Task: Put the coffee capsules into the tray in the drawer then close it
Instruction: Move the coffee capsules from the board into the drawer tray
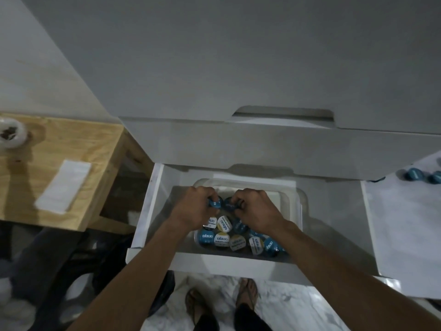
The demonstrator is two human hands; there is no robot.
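Sitting in a clear tray (292, 206) inside the open white drawer (152, 199), low in the middle of the frame, are many blue and white coffee capsules (229, 240). Above them, the left hand (194, 209) pinches one blue capsule (214, 202); the right hand (256, 209) pinches another capsule (229, 203). More loose capsules (421, 176) lie at the right edge.

The person's forearms (143, 266) are bare and sleeveless, with dark trousers (250, 318) and strapped sandals (248, 291) below.
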